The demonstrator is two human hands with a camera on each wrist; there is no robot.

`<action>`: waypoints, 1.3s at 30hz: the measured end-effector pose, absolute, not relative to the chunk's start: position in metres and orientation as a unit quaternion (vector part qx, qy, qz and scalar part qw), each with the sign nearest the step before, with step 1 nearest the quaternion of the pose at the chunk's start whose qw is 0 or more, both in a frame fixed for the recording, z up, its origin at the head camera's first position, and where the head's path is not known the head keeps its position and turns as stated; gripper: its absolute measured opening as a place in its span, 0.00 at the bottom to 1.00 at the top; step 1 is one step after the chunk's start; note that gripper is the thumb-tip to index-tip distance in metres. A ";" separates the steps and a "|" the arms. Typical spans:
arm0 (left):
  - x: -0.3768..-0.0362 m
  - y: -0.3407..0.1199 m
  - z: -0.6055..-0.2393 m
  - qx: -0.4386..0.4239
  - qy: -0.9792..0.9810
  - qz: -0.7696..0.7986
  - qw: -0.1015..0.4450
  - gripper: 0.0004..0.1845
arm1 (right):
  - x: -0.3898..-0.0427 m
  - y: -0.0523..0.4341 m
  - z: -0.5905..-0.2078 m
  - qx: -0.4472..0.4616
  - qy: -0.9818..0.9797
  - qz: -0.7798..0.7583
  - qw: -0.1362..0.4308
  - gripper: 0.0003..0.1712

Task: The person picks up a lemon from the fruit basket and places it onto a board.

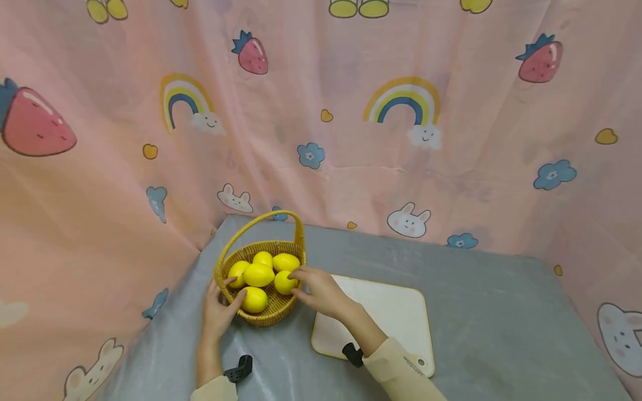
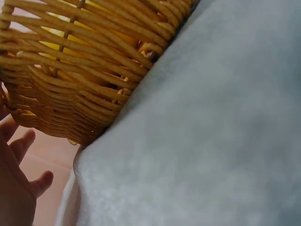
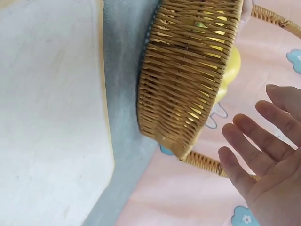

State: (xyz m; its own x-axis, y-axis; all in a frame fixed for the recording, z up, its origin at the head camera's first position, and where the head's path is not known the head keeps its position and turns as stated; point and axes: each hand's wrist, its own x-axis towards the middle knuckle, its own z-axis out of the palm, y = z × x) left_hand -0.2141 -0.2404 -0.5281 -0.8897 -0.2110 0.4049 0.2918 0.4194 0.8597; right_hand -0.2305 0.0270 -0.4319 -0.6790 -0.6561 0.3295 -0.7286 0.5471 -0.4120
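Note:
A yellow wicker basket with a tall arched handle holds several lemons at the left of the table. My left hand is at the basket's left side, its thumb and a finger reaching over the rim by the lemons. In the left wrist view, other fingers of that hand stick out apart from the weave. My right hand reaches over the right rim, fingertips beside a lemon. The right wrist view shows its fingers extended and spread; whether they touch the lemon is unclear.
A white cutting board with a yellowish edge lies right of the basket, partly under the right forearm. Grey cloth covers the table. A pink printed curtain hangs behind and at the sides.

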 end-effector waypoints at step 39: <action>-0.211 -0.237 -0.530 -0.032 -0.818 -0.509 0.267 0.21 | -0.272 -0.041 -0.454 0.317 -0.770 0.553 -0.038 0.23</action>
State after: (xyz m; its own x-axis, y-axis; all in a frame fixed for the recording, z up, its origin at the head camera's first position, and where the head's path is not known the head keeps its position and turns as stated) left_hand -0.2112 -0.2374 -0.5296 -0.8553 -0.2189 0.4697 0.3249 0.4797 0.8151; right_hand -0.2720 -0.0408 -0.4541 -0.7963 -0.5299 0.2917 -0.4459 0.1882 -0.8751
